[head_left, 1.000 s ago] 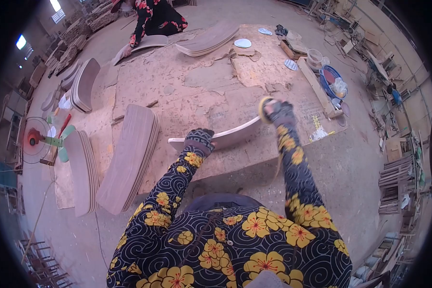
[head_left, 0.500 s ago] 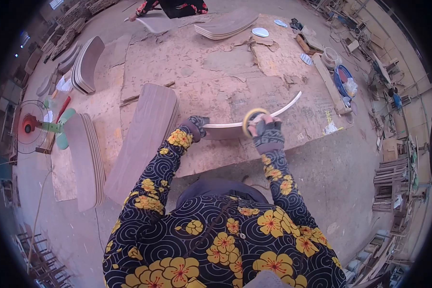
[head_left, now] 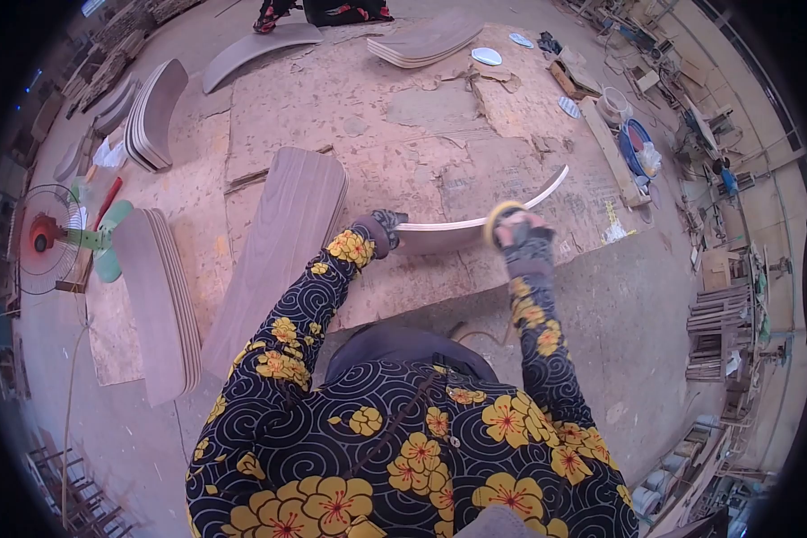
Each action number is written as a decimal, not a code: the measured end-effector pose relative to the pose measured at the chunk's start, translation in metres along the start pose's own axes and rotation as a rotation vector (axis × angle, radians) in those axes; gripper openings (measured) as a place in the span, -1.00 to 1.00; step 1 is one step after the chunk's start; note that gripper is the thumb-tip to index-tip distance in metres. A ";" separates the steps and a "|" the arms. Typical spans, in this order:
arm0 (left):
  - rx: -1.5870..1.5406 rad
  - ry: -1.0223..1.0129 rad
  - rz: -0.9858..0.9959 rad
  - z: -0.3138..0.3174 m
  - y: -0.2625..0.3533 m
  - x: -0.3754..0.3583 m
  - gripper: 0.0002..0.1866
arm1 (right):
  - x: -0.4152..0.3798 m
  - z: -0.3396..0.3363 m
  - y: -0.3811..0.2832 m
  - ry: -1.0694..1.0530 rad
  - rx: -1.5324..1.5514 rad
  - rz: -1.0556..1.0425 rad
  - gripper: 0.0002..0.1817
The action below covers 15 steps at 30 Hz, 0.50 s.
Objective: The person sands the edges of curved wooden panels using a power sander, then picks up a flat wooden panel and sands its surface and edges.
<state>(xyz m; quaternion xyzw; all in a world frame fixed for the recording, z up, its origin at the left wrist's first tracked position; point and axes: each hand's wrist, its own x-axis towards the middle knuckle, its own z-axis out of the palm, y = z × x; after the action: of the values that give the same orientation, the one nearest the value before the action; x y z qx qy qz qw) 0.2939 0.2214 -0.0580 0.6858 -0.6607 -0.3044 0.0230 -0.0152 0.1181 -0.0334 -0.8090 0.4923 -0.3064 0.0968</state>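
A curved plywood panel (head_left: 435, 238) stands on edge near the front of the table, its pale layered edge facing up. My left hand (head_left: 387, 229), in a grey patterned fingerless glove, grips the panel's left end. Gloved in the same way, my right hand (head_left: 524, 238) is closed on a round yellow sanding pad (head_left: 502, 220). The pad is against the panel's upper edge, right of its middle. Motion blurs the right hand a little, and its fingertips are partly hidden.
Stacks of curved panels lie left of my left arm (head_left: 282, 224), at the far left (head_left: 152, 117) and at the back (head_left: 426, 40). A fan (head_left: 49, 235) stands at left. Across the worn table (head_left: 368, 170), another person's hand (head_left: 265, 20) touches a panel (head_left: 264, 52). A blue basin (head_left: 635, 148) sits right.
My right hand has slid the sanding pad rightward along the panel's edge, while my left hand keeps its hold. Across the table, the other person's panel has shifted left and turned.
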 end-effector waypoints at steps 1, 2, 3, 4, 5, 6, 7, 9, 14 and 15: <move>-0.013 0.001 -0.001 0.003 -0.001 0.000 -0.46 | 0.011 -0.011 0.008 0.002 -0.016 0.098 -0.41; -0.022 0.001 0.000 0.006 -0.001 0.000 -0.46 | 0.017 -0.016 0.012 0.008 -0.030 0.199 -0.40; -0.029 0.001 0.000 0.009 -0.002 0.002 -0.47 | 0.019 -0.014 0.012 -0.007 -0.014 0.111 -0.39; -0.006 0.018 0.014 0.010 -0.003 0.003 -0.47 | 0.019 -0.008 0.011 -0.024 0.003 0.022 -0.37; 0.016 0.033 0.028 0.015 -0.005 0.006 -0.47 | 0.016 -0.002 0.008 -0.043 0.020 -0.064 -0.35; 0.036 0.048 0.041 0.019 -0.005 0.007 -0.47 | 0.006 0.012 -0.003 -0.060 -0.020 -0.150 -0.35; 0.029 0.045 0.034 0.016 -0.001 0.003 -0.48 | -0.003 0.017 -0.025 -0.127 -0.027 -0.240 -0.34; 0.020 0.040 0.016 0.007 0.008 -0.009 -0.49 | -0.013 0.011 -0.074 -0.258 -0.036 -0.419 -0.33; 0.028 0.053 0.040 0.029 0.002 -0.003 -0.44 | 0.022 0.013 -0.052 -0.430 -0.285 -0.268 -0.44; 0.068 0.070 0.041 0.026 0.008 -0.008 -0.45 | 0.036 0.016 -0.021 -0.384 -0.326 -0.317 -0.46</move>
<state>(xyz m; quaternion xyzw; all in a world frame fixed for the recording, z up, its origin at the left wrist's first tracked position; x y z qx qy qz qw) 0.2756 0.2379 -0.0728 0.6829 -0.6832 -0.2571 0.0293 0.0215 0.0949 -0.0225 -0.9237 0.3753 -0.0760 0.0080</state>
